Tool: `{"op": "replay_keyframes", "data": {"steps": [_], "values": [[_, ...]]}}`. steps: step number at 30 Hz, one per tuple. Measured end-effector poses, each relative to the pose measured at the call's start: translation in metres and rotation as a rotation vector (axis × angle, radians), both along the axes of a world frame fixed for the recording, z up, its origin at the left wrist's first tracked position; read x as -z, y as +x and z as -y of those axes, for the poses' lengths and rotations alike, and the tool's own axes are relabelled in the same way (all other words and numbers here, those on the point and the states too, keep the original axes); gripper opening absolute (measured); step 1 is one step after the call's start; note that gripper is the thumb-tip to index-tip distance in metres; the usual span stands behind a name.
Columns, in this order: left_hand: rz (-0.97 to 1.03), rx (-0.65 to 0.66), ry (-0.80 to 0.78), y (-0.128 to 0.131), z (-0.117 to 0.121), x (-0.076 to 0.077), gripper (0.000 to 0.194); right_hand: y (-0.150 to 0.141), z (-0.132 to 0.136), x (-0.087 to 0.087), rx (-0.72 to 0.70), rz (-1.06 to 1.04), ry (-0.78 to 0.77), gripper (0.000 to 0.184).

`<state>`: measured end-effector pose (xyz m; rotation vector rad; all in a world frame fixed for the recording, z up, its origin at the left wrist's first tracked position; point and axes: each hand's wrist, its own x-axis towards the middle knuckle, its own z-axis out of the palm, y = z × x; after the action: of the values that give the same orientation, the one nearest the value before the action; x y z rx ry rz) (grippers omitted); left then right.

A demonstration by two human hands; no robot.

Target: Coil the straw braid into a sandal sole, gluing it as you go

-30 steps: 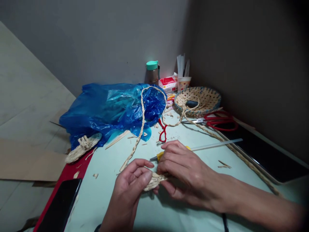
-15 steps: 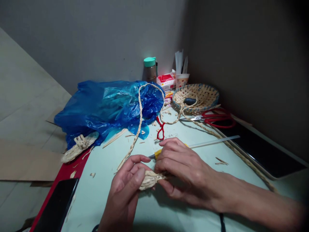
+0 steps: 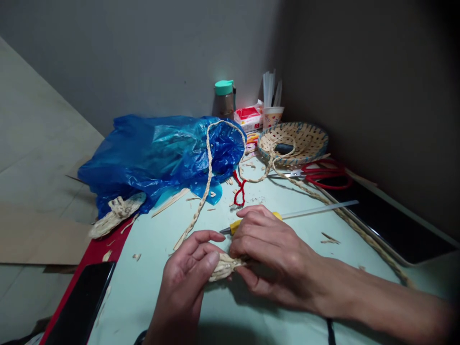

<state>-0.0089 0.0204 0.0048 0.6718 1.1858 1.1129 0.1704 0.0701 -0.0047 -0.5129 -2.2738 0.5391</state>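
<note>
Both hands meet over the pale green table point(image 3: 151, 287) near its front. My left hand point(image 3: 187, 275) pinches the left end of a small braided straw piece point(image 3: 223, 267) between thumb and fingers. My right hand point(image 3: 268, 251) grips the same piece's right end, fingers curled over it. A long straw braid point(image 3: 207, 182) runs from near my left hand up over a blue plastic bag point(image 3: 158, 155). Just behind my right hand lies a yellow-handled tool point(image 3: 235, 227).
A woven basket point(image 3: 293, 141) sits at the back right with red scissors point(image 3: 319, 175) beside it. A green-capped bottle point(image 3: 224, 98), a red-and-white box and a cup stand against the wall. A black phone point(image 3: 81, 311) lies front left, a dark tablet point(image 3: 388, 223) at right.
The view has drifted slightly; both hands stay closed on the small straw piece, with the fingers shifting only a little.
</note>
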Motion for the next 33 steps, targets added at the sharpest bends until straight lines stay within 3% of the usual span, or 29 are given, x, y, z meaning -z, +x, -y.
{"op": "replay_keyframes", "data": {"steps": [14, 24, 33], "values": [[-0.198, -0.073, 0.063, -0.001, 0.0, 0.004, 0.031, -0.001, 0.0, -0.003, 0.083, 0.116, 0.136, 0.013], [-0.308, -0.057, 0.077, 0.003, 0.002, 0.002, 0.03, 0.0, 0.002, 0.001, 0.053, 0.034, 0.056, 0.01], [-0.289, -0.053, 0.059, 0.002, 0.001, 0.005, 0.028, -0.003, 0.004, 0.011, 0.07, 0.0, 0.041, 0.008]]}}
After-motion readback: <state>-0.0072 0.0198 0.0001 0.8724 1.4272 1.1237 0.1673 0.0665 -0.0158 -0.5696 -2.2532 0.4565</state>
